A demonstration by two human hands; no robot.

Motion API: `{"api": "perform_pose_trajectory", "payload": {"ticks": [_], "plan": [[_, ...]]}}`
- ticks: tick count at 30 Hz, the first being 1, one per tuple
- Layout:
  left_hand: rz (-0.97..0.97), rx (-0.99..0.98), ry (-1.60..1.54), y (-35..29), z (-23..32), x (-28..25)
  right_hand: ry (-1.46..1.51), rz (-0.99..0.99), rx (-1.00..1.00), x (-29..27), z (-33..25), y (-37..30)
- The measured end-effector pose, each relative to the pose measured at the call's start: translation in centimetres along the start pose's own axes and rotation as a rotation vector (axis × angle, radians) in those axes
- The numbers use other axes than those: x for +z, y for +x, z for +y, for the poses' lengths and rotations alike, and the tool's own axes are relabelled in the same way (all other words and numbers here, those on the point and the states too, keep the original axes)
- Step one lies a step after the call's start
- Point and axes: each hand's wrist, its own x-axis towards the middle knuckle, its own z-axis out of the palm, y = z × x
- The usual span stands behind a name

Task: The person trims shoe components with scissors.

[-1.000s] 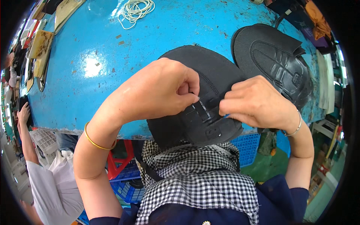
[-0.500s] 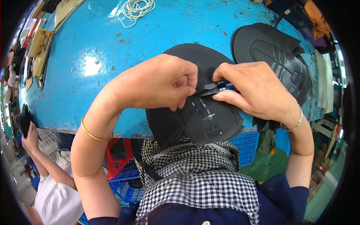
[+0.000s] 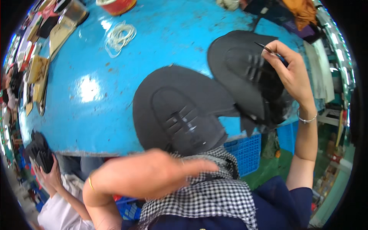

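A black shoe upper [image 3: 168,86] lies flat at the table's near edge, with short cross-bars and pale marks down its middle. My right hand [image 3: 289,69] is raised over a stack of similar black uppers [image 3: 234,48] at the right. It is closed on a pair of blue-handled thread snips [image 3: 263,47], whose dark tip points up and left. My left hand [image 3: 149,172] is in front of the checkered apron [image 3: 214,195], just below the near upper. Motion smears it; one digit stretches right, and the other fingers cannot be made out.
A coil of white cord [image 3: 122,36] lies on the blue table [image 3: 76,122], with a red tub [image 3: 117,5] beyond. Pads and tools [image 3: 38,71] line the left edge. Another person's hands [image 3: 51,178] hold black pieces at lower left. A blue crate [image 3: 243,153] stands below the table.
My hands have come apart from the near upper. The left moved down toward my body, and the right moved up and right with the thread snips. The view has shifted.
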Motion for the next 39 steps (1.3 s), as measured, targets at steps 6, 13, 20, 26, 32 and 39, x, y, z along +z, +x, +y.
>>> {"api": "perform_pose_trajectory", "payload": {"ticks": [6, 13, 20, 26, 32, 39], "plan": [[0.052, 0.160, 0.375, 4.5, 1.7, 2.1, -0.448, 0.139, 0.151, -0.2, 0.4, -3.1], [0.487, 0.255, 0.378, 9.6, 2.6, 2.0, -0.210, 0.123, 0.329, -1.9, 3.3, -5.6], [0.469, 0.144, 0.616, 13.4, 1.5, 2.3, 0.207, 0.529, 0.314, -4.8, 8.1, -7.1], [0.458, 0.073, 0.799, 16.5, 0.5, 3.3, 0.518, 0.549, 0.477, -6.2, 10.6, -7.6], [0.471, 0.126, 0.791, 17.2, 0.5, 2.8, 0.875, 0.651, 0.109, -6.5, 5.4, -4.2], [1.091, 0.774, 1.186, 11.9, 4.2, 4.0, 1.124, -0.061, 0.326, -2.3, -1.4, -3.4]]}}
